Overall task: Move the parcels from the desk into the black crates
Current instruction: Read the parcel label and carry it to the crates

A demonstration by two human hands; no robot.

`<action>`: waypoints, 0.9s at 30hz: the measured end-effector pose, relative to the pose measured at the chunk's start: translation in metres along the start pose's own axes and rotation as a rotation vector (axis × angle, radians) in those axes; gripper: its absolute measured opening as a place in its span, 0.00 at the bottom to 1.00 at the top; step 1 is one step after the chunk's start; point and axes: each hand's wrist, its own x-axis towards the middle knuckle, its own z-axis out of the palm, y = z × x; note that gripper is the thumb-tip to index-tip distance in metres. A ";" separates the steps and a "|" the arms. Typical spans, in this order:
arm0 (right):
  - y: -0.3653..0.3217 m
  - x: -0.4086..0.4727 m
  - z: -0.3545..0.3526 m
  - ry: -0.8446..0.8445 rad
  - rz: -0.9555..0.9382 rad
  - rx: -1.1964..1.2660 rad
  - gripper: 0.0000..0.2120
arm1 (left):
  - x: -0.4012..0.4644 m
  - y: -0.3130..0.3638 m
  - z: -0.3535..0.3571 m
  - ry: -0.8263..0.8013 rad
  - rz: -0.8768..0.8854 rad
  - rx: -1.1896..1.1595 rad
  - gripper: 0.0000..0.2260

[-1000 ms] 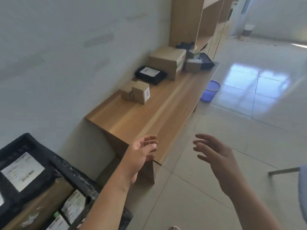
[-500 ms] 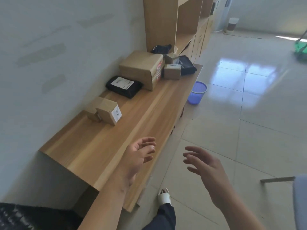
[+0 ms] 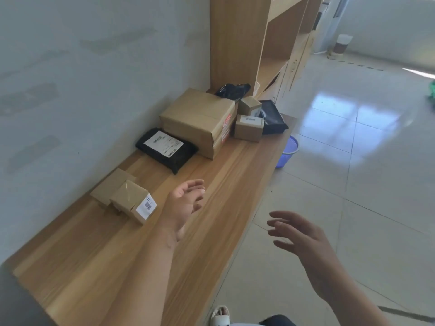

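Several parcels lie on the long wooden desk (image 3: 211,208) along the wall. Nearest is a small cardboard box (image 3: 134,203) with a barcode label, with a flat cardboard piece (image 3: 111,184) behind it. Farther on lie a black mailer bag (image 3: 167,149) with a white label, a large cardboard box (image 3: 200,118), two small boxes (image 3: 249,127) and two more black bags (image 3: 273,116). My left hand (image 3: 186,203) hovers empty over the desk, just right of the nearest box, fingers relaxed. My right hand (image 3: 303,241) is empty with spread fingers, off the desk's edge over the floor. No black crate is in view.
A wooden shelf unit (image 3: 259,43) rises at the desk's far end. A blue plastic basket (image 3: 288,151) stands on the tiled floor beside the desk. My sandalled foot (image 3: 220,316) is at the bottom edge. A white wall runs along the left.
The view has swung away from the black crate at the lower left and moved along the desk. Both empty hands have come closer to the parcels; the left now reaches over the desktop.
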 end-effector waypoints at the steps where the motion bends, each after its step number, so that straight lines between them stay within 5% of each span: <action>1: -0.004 0.013 0.003 -0.015 0.011 0.003 0.10 | 0.013 0.000 -0.005 0.091 0.040 0.077 0.09; 5: -0.017 0.074 0.027 -0.136 0.063 -0.045 0.09 | 0.065 -0.006 -0.056 0.596 0.035 0.505 0.25; 11: -0.043 0.174 0.071 -0.471 0.120 -0.188 0.09 | 0.117 -0.023 -0.115 0.810 -0.326 0.481 0.48; 21: -0.064 0.305 0.090 -0.770 0.239 -0.270 0.06 | 0.145 -0.030 -0.116 0.972 -0.591 0.318 0.44; 27: -0.060 0.332 0.109 -0.824 0.273 -0.325 0.06 | 0.106 -0.003 -0.090 0.972 -0.380 0.074 0.31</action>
